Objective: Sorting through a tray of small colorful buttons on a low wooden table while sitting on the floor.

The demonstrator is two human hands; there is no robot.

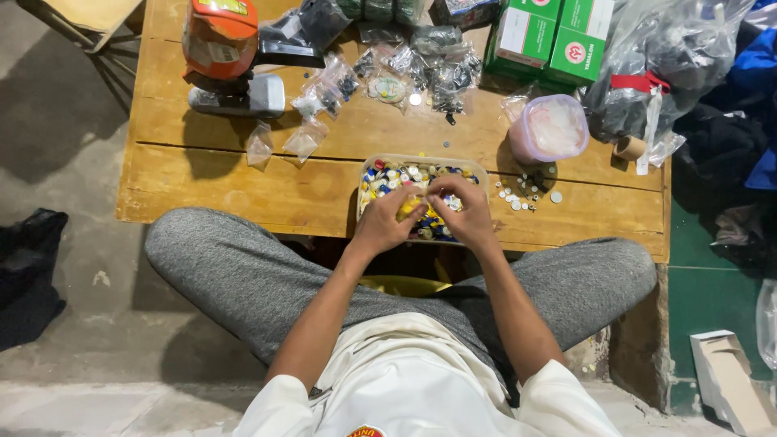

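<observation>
Both hands work together over a tray of small coloured caps on a low wooden table.

From my remote view, I see on the far left of the table (202, 174) an orange and grey machine (222, 57), and beside it some small clear bags (283, 142). In the middle stands the tray (368, 166), full of little caps in white, blue, yellow and red. The left hand (384, 222) is curled over its near edge and pinches a small yellow piece (409, 207). The right hand (463, 212) is just beside it, fingertips pressed together on something too small to tell. More to the right lie loose white caps (522, 194), a pink tub with lid (549, 129), green boxes (554, 36) and a big plastic bag (672, 65).
</observation>
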